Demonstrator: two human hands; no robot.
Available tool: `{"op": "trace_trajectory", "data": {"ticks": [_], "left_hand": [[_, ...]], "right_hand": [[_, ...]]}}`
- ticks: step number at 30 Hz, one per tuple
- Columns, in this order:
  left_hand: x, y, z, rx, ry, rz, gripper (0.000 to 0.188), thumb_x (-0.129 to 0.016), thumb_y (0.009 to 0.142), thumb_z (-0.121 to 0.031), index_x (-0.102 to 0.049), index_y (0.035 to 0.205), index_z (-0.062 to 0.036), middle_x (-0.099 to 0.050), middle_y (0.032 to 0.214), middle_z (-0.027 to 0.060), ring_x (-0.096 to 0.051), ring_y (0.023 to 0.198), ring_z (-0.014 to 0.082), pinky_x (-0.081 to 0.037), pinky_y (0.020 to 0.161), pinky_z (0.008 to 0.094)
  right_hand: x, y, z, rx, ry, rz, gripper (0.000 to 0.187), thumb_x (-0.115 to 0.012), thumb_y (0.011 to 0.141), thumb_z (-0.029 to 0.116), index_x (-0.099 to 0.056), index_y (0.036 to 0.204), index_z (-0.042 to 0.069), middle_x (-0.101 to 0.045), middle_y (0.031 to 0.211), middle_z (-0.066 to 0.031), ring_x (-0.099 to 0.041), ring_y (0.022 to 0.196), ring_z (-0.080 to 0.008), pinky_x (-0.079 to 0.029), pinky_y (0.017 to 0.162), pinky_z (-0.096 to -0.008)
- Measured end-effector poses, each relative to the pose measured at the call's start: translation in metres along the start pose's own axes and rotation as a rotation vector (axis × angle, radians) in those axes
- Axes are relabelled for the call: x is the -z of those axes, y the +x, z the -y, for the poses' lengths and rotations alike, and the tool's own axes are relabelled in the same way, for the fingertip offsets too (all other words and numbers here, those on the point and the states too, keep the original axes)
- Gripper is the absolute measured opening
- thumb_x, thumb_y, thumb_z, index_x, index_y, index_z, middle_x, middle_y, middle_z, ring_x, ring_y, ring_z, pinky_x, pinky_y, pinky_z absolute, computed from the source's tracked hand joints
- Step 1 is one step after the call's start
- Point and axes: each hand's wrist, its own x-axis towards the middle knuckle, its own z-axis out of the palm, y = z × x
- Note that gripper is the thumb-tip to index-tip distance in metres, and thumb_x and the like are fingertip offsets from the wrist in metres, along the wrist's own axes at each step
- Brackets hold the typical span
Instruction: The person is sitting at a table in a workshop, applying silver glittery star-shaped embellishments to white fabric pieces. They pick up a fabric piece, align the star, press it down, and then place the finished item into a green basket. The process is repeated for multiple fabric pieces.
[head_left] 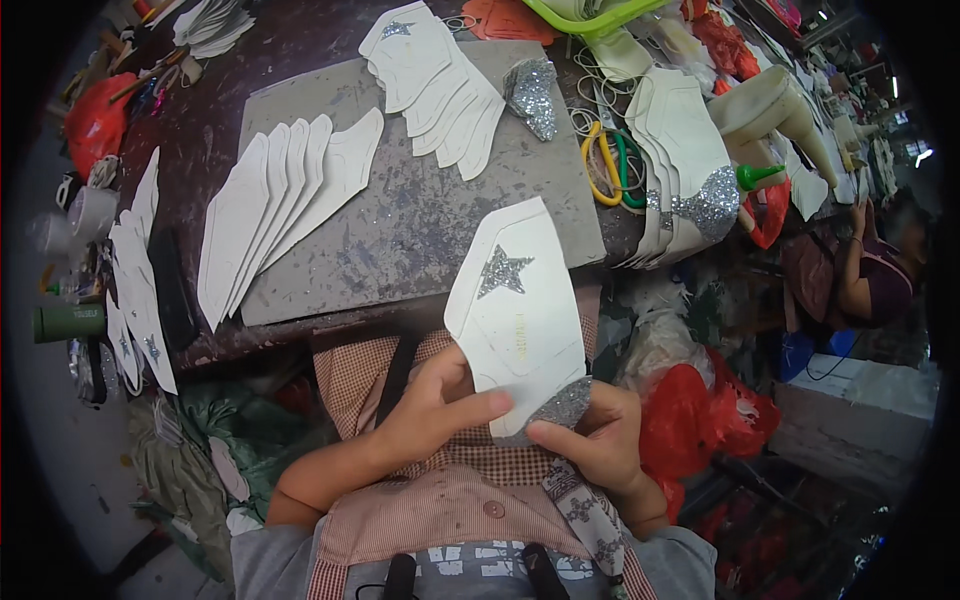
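Note:
A white shoe upper piece (535, 340) with a silver glitter star is held up in front of my apron. My left hand (440, 400) grips its lower left edge, thumb lying on the front. At the lower right, my right hand (600, 430) pinches a silver glitter patch (562, 402) against the piece's bottom corner. Beyond them, on a grey board (400, 240), lie a fanned row of plain white pieces (285, 200) and a stack of white pieces (430, 90), the top one bearing a star. A pile of glitter patches (532, 97) sits beside that stack.
Yellow- and green-handled scissors (612, 165) lie right of the board. White pieces with glitter ends (690, 170) hang over the table edge near a green-capped bottle (760, 175). Red bags (700, 415) are below right. Another person (870, 265) sits at far right.

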Motion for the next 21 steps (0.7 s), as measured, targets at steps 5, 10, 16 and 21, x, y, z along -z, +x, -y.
{"op": "trace_trajectory", "data": {"ticks": [5,10,16,21], "left_hand": [[-0.006,-0.004,-0.015,0.020,0.233,-0.004,0.046,-0.069,0.080,0.000,-0.048,0.121,0.0048,-0.063,0.111,0.0124,-0.061,0.099,0.0162,-0.050,0.085,0.0293],[-0.009,-0.004,-0.007,-0.081,0.326,-0.114,0.040,-0.071,0.078,-0.001,-0.054,0.114,0.0055,-0.065,0.104,0.0122,-0.063,0.093,0.0151,-0.051,0.080,0.0274],[-0.003,-0.005,-0.003,-0.083,0.323,-0.177,0.047,-0.072,0.075,0.003,-0.051,0.117,0.0041,-0.064,0.108,0.0129,-0.062,0.098,0.0174,-0.050,0.085,0.0304],[-0.001,-0.005,-0.005,-0.091,0.343,-0.164,0.039,-0.070,0.079,-0.001,-0.054,0.113,0.0050,-0.065,0.104,0.0114,-0.062,0.094,0.0140,-0.050,0.081,0.0273]], "right_hand": [[0.007,0.001,-0.011,-0.010,-0.203,0.025,0.021,-0.073,0.078,0.006,-0.066,0.096,-0.004,-0.068,0.086,-0.0057,-0.060,0.075,-0.0060,-0.048,0.065,-0.0211],[0.001,0.006,-0.014,-0.004,-0.235,-0.004,0.020,-0.075,0.077,0.009,-0.066,0.091,-0.002,-0.066,0.077,-0.0045,-0.059,0.067,-0.0070,-0.047,0.060,-0.0227],[0.007,0.014,-0.009,0.224,-0.327,-0.123,0.015,-0.075,0.074,0.005,-0.062,0.079,-0.002,-0.064,0.081,-0.0090,-0.060,0.073,-0.0129,-0.047,0.064,-0.0256],[0.004,0.018,-0.014,0.184,-0.149,-0.110,0.008,-0.069,0.076,-0.004,-0.061,0.078,-0.004,-0.063,0.088,-0.0098,-0.058,0.074,-0.0128,-0.045,0.065,-0.0239]]}}
